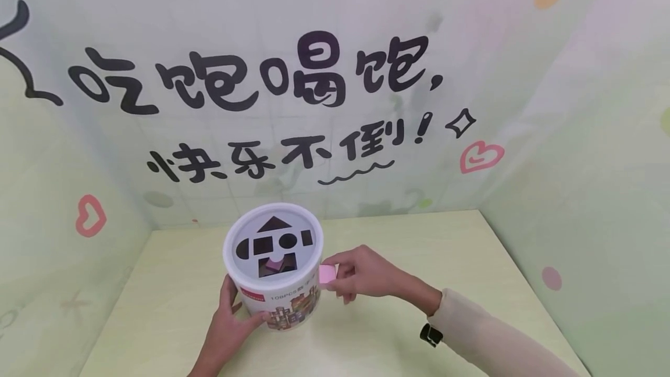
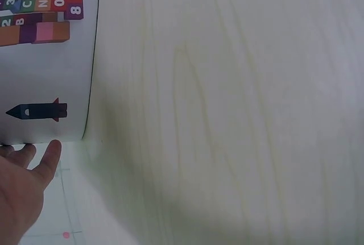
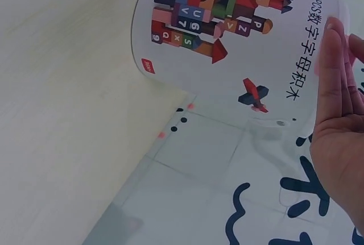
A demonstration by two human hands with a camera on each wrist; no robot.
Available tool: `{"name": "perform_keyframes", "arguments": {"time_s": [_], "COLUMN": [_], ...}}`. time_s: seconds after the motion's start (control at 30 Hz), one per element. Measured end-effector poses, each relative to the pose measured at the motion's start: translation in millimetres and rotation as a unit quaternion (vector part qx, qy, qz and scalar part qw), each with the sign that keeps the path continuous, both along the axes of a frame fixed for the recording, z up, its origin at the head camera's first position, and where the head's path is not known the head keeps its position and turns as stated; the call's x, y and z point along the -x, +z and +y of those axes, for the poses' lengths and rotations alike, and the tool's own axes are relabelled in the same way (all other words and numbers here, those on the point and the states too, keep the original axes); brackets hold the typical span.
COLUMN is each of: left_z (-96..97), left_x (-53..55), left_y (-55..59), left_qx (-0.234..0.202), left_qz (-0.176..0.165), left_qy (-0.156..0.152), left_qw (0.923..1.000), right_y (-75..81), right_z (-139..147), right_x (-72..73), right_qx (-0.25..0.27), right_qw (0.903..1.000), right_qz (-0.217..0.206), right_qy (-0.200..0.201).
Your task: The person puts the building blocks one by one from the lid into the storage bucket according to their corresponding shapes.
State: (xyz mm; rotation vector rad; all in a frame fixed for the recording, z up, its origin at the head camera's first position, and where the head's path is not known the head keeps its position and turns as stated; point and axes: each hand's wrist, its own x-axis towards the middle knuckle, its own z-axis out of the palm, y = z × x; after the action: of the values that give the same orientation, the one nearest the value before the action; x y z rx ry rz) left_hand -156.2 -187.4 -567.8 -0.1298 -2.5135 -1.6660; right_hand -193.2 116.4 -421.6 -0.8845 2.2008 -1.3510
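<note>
A white block bucket [image 1: 262, 301] printed with coloured building blocks stands on the table in the head view. Its round lid [image 1: 251, 226] has several dark cut-outs: a triangle, a circle, a half-round and rectangles. Inside the front cut-out a pink block [image 1: 273, 265] shows. My left hand [image 1: 230, 324] holds the bucket's lower left side, thumb in front; its fingertips also touch the bucket in the left wrist view. At the upper right of the bucket, my right hand [image 1: 371, 275] pinches a pink block [image 1: 327, 274] beside the rim. In the right wrist view the fingers largely hide that block.
The pale wood-grain table [image 1: 419, 260] extends around the bucket. Behind it rises a wall [image 1: 335, 191] with large black lettering, and side walls stand left and right. A black band [image 1: 431, 335] sits at the right sleeve.
</note>
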Motion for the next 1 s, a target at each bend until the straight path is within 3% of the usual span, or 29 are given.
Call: {"name": "perform_keyframes", "arguments": {"time_s": [0.13,0.33,0.47,0.7,1.0], "left_z": [0.7,7.8,10.0,9.6,11.1], "left_x": [0.0,-7.3,-10.6,-10.5,-12.4], "left_y": [4.2,27.0,35.3,34.5,35.4], "left_qx": [0.002,-0.005,-0.003,-0.008,-0.004], "left_qz": [-0.006,-0.007,-0.008,-0.003,-0.002], "left_qy": [0.000,-0.001,0.000,-0.001,0.002], "left_qw": [1.0000,1.0000,1.0000,1.0000,1.0000], "right_y": [5.6,10.1,16.0,25.9,24.3], "right_z": [-3,-6,-9,-12,-17], "right_x": [-0.3,-1.0,-0.6,5.0,19.3], "right_qx": [0.018,0.022,0.031,0.036,0.030], "right_qw": [0.9997,0.9995,0.9991,0.9989,0.9981], "right_qz": [-0.012,-0.022,-0.029,-0.030,-0.042], "right_qy": [-0.013,-0.011,-0.004,-0.006,-0.034]}}
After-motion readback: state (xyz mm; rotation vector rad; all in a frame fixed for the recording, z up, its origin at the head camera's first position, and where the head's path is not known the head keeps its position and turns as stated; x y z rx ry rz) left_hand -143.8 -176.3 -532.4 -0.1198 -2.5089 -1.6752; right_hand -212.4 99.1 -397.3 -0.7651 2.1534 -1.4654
